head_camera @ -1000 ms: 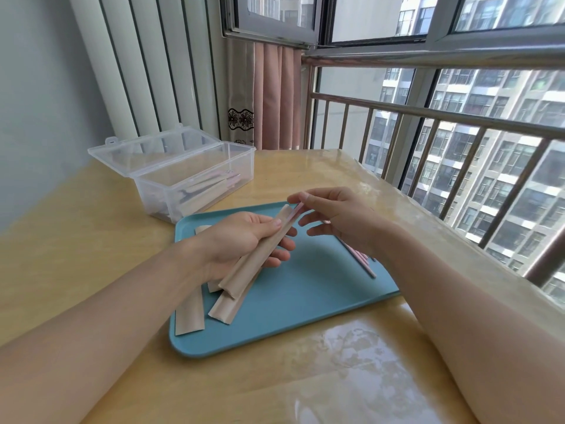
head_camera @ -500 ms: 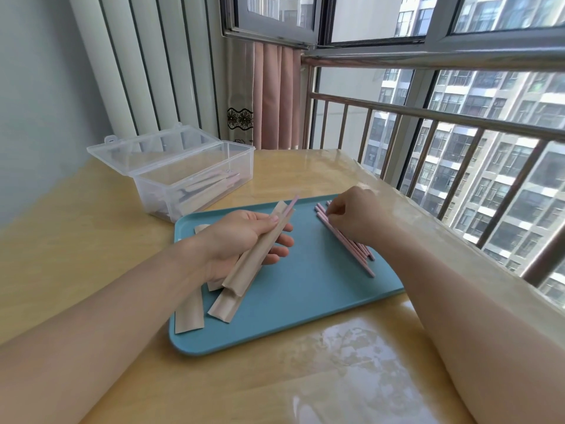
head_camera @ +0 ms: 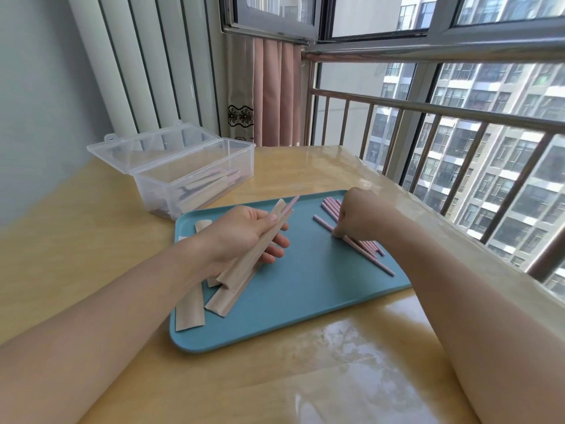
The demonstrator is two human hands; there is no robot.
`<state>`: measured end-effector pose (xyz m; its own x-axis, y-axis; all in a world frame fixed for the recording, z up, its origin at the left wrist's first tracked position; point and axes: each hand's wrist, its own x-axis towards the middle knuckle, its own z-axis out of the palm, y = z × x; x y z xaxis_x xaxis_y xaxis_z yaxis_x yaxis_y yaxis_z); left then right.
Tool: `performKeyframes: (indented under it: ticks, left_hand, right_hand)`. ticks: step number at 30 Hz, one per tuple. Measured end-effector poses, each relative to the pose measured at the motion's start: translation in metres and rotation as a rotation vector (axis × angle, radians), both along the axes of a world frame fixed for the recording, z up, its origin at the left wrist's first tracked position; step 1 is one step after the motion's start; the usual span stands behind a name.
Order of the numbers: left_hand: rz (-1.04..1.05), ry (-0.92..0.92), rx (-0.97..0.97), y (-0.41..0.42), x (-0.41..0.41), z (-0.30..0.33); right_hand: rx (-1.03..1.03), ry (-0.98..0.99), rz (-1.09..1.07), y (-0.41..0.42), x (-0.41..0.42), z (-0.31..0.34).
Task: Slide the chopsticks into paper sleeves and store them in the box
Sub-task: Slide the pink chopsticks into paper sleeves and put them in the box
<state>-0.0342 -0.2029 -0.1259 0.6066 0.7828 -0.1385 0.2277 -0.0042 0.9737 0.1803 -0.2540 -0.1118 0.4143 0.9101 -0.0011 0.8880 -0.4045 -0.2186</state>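
Left hand (head_camera: 244, 237) held a brown paper sleeve (head_camera: 253, 249) above the teal tray (head_camera: 305, 301), thumb on top and fingers curled beneath, the sleeve slanting from lower left to upper right; one pink chopstick (head_camera: 292, 203) protruded from its upper, open end. Right hand (head_camera: 356, 215) rested knuckles-up on the far right part of the tray, its fingers curled down onto a loose pink chopstick (head_camera: 360, 249) at the near edge of the bundle of pink chopsticks (head_camera: 331, 206) (whether the fingertips actually pinched it could not be told, since the hand's back hid them). Empty paper sleeves (head_camera: 189, 310) lay on the tray's left portion, beneath and beside the left hand, one reaching the near left rim. Clear plastic box (head_camera: 195, 179) stood open on the wooden table (head_camera: 91, 240) just beyond the tray's far left corner, lid tipped back, with several sleeved chopsticks (head_camera: 208, 185) lying inside. Behind the table ran a metal railing (head_camera: 428, 111) and a pink curtain (head_camera: 272, 93).
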Motion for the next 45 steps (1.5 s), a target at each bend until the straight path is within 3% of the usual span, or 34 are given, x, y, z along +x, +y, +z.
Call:
performKeyframes:
  ticks: [3, 7, 9, 11, 15, 22, 37, 45]
  left_hand:
    - [-0.002, -0.001, -0.004, 0.000, 0.001, -0.001]
    - [-0.028, -0.035, -0.088, 0.000, 0.000, -0.001]
    - [-0.056, -0.044, -0.128, -0.001, -0.001, 0.001]
    - [-0.097, -0.048, -0.148, -0.004, -0.002, 0.003]
    - [-0.170, -0.024, -0.104, -0.007, -0.002, 0.004]
    - [-0.191, -0.023, -0.079, -0.008, -0.003, 0.004]
    - [-0.156, -0.053, -0.081, -0.004, -0.001, 0.000]
    - [-0.136, -0.043, -0.068, -0.003, 0.000, -0.002]
  right_hand:
    - [0.099, 0.154, 0.019, -0.002, 0.000, 0.002]
    - [0.477, 1.196, 0.063, -0.007, 0.000, 0.018]
    - [0.616, 1.519, 0.118, -0.006, 0.001, 0.021]
    - [0.721, 1.671, 0.126, -0.002, 0.002, 0.018]
    - [0.844, 1.705, 0.041, 0.002, 0.004, 0.011]
    - [0.793, 1.634, 0.038, 0.004, 0.005, 0.005]
    - [0.465, 1.427, 0.084, 0.004, -0.009, -0.006]
    - [0.742, 1.227, 0.009, 0.009, -0.008, -0.006]
